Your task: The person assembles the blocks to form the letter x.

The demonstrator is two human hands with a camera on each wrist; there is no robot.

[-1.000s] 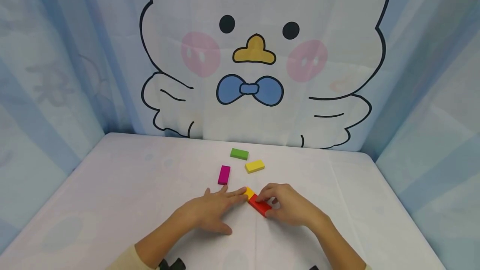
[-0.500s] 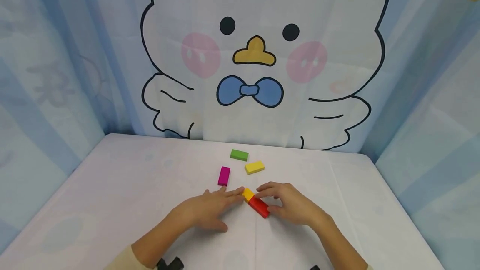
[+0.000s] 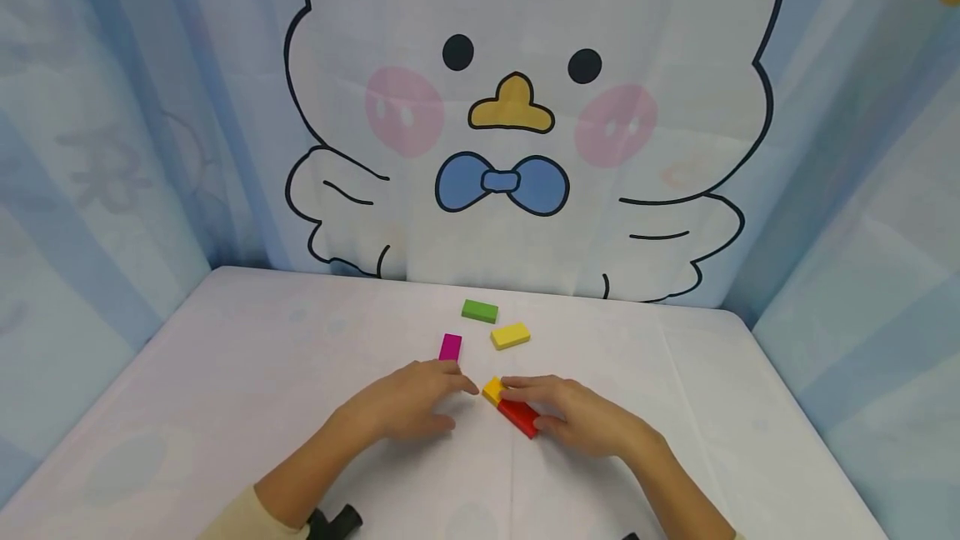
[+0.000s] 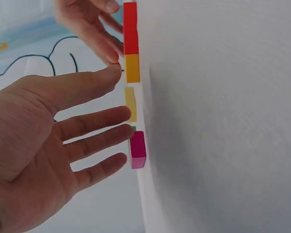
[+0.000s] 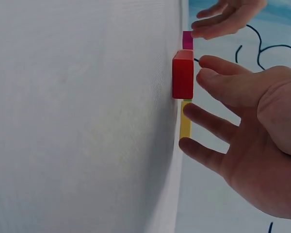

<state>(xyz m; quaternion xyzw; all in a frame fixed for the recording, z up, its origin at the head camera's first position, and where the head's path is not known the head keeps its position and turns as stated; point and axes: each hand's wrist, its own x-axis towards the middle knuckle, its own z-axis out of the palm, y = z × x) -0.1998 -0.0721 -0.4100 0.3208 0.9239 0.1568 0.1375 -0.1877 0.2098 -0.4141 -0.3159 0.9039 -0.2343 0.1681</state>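
Note:
A red block [image 3: 519,419] and an orange block [image 3: 491,391] lie end to end in a slanting row on the white table. My right hand [image 3: 585,417] is over this row, its fingers extended across the seam and its thumb at the red block's near end. Left of the row, my left hand [image 3: 411,403] hovers with fingers loosely spread, holding nothing, and its index fingertip points at the orange block. It partly covers a magenta block [image 3: 450,347] in the head view. In the left wrist view, the thumb [image 4: 109,75] is beside the orange block [image 4: 132,68].
Behind the row lie a yellow block [image 3: 511,336] and, farther back, a green block [image 3: 480,311]. The white-covered table [image 3: 225,357] ends at a curtain [image 3: 517,248] printed with a cartoon bird. Curtains also flank both sides.
The left fingers have drawn back from the orange block, and that hand has lifted towards the magenta block. The right fingers let go of the red block and reach farther left. The row slid slightly left.

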